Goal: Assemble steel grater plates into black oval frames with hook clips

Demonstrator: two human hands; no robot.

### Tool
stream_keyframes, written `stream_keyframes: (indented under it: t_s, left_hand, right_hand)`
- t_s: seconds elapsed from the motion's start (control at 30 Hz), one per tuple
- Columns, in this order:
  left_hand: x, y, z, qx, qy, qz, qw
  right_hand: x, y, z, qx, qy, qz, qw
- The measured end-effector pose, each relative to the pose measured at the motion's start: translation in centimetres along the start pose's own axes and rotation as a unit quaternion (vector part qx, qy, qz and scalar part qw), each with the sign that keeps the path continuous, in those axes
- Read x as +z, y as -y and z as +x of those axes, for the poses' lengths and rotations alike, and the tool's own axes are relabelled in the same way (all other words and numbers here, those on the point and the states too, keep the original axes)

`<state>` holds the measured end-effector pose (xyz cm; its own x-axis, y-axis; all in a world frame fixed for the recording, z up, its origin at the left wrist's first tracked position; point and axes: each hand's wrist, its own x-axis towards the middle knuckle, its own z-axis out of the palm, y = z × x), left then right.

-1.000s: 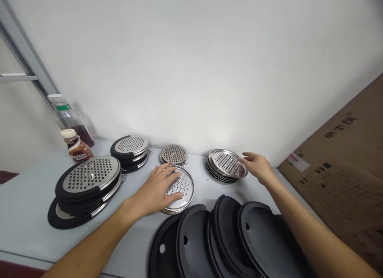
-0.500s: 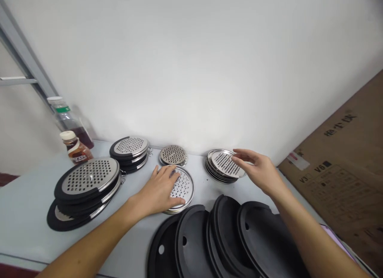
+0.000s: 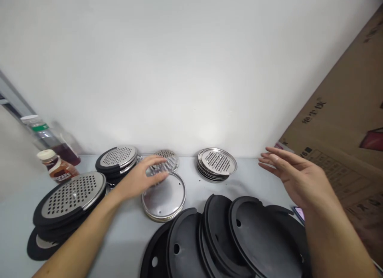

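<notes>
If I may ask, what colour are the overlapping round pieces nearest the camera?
The round pieces are black, clearest in the head view.

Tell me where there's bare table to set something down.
A bare patch of table lies between the slotted disc stack and the right hand, behind the black covers. Another lies between the left forearm and those covers. A narrower gap separates the slotted stack from the plain-topped stack. Bottles and black-rimmed graters crowd the left; covers crowd front centre.

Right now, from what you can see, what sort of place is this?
Probably a workshop or packing area: a stack of perforated metal discs and several black rimmed pieces lie on a pale table, with a printed cardboard box at the right.
</notes>
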<state>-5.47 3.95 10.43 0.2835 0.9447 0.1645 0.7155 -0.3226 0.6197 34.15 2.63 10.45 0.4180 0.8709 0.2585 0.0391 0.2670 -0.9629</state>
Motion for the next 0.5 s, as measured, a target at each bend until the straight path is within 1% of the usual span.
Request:
stream_keyframes:
  t_s: [0.07, 0.1, 0.17, 0.27, 0.33, 0.4, 0.47, 0.5]
  left_hand:
    - [-0.1, 0.8, 2.5, -0.005, -0.05, 0.058, 0.997]
    - [0.2, 1.3, 3.8, -0.008, -0.064, 0.096, 0.993]
    - [1.1, 2.6, 6.1, -0.009, -0.067, 0.152, 0.986]
    - [2.7, 4.7, 8.3, 0.008, -0.051, 0.168, 0.984]
    - [3.4, 5.9, 8.9, 0.026, -0.047, 0.176, 0.983]
    - [3.4, 6.5, 8.8, 0.036, -0.049, 0.194, 0.979]
    - [3.1, 6.0, 8.2, 0.038, -0.062, 0.213, 0.974]
    - [3.0, 5.3, 7.7, 0.04, -0.072, 0.217, 0.973]
  right_hand:
    - [-0.6, 0.3, -0.3, 0.002, -0.025, 0.021, 0.999]
    - [-1.0, 0.3, -0.4, 0.002, -0.036, 0.023, 0.999]
    - [-2.3, 0.4, -1.0, 0.003, -0.054, 0.002, 0.999]
    - [-5.1, -0.1, -2.8, 0.001, -0.053, -0.104, 0.993]
    - [-7.1, -0.8, -4.8, 0.004, -0.03, -0.197, 0.98]
    - [-8.8, -1.6, -7.0, 0.022, 0.001, -0.271, 0.962]
    - [-9.9, -2.4, -9.1, 0.054, 0.011, -0.321, 0.946]
    - [-10.2, -2.9, -9.9, 0.071, 0.012, -0.342, 0.937]
